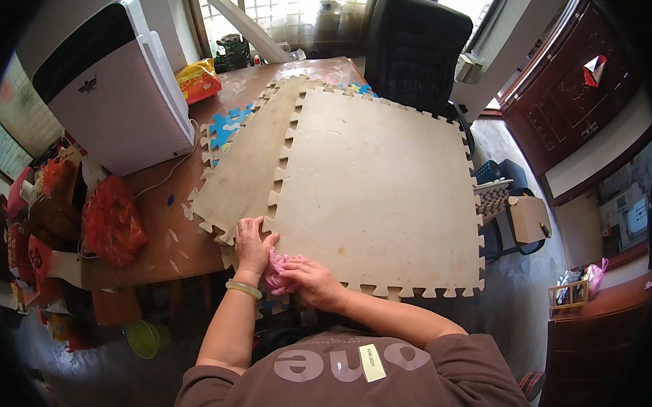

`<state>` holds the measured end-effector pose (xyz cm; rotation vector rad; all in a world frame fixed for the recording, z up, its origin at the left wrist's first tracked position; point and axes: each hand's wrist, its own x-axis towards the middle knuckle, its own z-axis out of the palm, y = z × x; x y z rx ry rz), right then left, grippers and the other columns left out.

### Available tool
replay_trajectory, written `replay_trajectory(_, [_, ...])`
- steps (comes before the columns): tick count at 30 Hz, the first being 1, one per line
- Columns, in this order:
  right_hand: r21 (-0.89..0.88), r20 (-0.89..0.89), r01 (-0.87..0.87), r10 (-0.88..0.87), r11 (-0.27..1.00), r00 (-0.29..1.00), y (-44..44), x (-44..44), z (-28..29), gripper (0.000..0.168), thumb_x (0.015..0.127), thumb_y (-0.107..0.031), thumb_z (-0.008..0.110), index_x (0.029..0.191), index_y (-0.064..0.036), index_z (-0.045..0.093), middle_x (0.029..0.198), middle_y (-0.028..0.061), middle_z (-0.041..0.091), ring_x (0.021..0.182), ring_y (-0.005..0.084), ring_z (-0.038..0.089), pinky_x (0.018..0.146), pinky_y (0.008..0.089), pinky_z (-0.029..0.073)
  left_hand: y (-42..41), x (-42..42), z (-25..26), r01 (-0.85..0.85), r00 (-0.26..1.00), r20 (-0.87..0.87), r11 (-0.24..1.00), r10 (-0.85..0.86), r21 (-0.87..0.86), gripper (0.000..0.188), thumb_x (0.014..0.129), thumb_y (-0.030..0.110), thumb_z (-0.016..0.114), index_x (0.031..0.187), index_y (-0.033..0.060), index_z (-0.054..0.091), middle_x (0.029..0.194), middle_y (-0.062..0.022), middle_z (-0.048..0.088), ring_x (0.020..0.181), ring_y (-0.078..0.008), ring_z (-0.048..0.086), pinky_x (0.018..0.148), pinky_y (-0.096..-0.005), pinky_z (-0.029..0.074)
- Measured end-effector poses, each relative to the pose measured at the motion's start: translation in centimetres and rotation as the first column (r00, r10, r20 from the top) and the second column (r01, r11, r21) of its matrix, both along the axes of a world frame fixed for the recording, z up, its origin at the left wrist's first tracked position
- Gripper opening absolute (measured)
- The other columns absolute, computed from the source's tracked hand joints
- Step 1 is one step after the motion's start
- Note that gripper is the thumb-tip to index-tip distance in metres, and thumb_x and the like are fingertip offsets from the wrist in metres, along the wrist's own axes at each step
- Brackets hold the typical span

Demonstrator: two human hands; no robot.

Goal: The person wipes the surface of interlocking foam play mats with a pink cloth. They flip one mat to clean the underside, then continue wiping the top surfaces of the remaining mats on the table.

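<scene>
A pale beige interlocking foam mat (382, 184) with toothed edges lies uppermost on the wooden table. Beneath its left side shows another, dirtier foam mat (244, 171), turned at an angle. My left hand (253, 248) rests at the top mat's near left corner, its fingers spread over the toothed edge. Just right of it, my right hand (316, 283) grips a crumpled pink cloth (279, 275) against that corner. A pale bangle (243, 289) circles my left wrist. Small brown stains mark the top mat's surface.
An air purifier (116, 93) stands on the wooden table (161, 225) at left, its cord trailing. Red plastic bags (112, 220) crowd the left edge. Behind the mats is a black office chair (417, 53). A blue-patterned mat (227, 127) pokes out underneath. A cardboard box (527, 219) sits at right.
</scene>
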<state>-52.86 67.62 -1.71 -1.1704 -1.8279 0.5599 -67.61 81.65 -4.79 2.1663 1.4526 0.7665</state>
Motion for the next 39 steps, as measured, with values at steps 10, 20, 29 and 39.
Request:
replay_trajectory(10, [-0.037,0.109,0.705,-0.698,0.708,0.707,-2.0,16.2,2.5,0.058,0.07,0.005,0.045,0.125,-0.002,0.061,0.127,0.0188,0.059,0.124,0.0342,0.051,0.109,0.0422,0.041,-0.7,0.3,0.8,-0.02,0.999,-0.039,1.0,0.019,-0.017,0.049,0.075,0.023,0.077,0.118,0.0061,0.06,0.116,-0.0126,0.052,0.113,-0.032,0.05,0.098,-0.0418,0.043])
replay_trajectory(20, [0.125,0.449,0.648,-0.625,0.751,0.638,-2.9,9.2,-1.7,0.045,0.075,-0.004,0.051,0.118,0.002,0.063,0.128,0.0189,0.06,0.124,0.0338,0.053,0.107,0.0443,0.04,-0.7,0.1,0.6,-0.023,0.998,-0.058,0.999,0.021,-0.033,0.049,0.077,0.024,0.076,0.12,0.0068,0.06,0.12,-0.0127,0.049,0.114,-0.0316,0.05,0.097,-0.0417,0.044])
replay_trajectory(29, [0.045,0.207,0.164,-0.169,0.986,0.963,-2.7,1.6,-0.1,0.05,0.072,0.0,0.059,0.121,-0.006,0.062,0.127,0.0162,0.06,0.123,0.0322,0.055,0.102,0.0416,0.044,0.0,0.1,-0.5,-0.012,0.998,-0.062,1.0,0.011,-0.014,0.051,0.075,0.025,0.078,0.12,0.009,0.061,0.122,-0.0114,0.051,0.116,-0.0316,0.049,0.099,-0.0419,0.043])
replay_trajectory(39, [-0.026,0.25,0.832,-0.802,0.554,0.542,-6.9,18.4,0.9,0.054,0.071,0.004,0.044,0.122,0.0,0.061,0.13,0.0196,0.057,0.126,0.0351,0.049,0.11,0.0413,0.039,-0.3,0.0,-0.2,-0.006,0.999,-0.045,1.0,0.005,-0.024,0.05,0.077,0.024,0.077,0.122,0.0079,0.06,0.121,-0.0109,0.05,0.117,-0.0313,0.048,0.099,-0.0417,0.043])
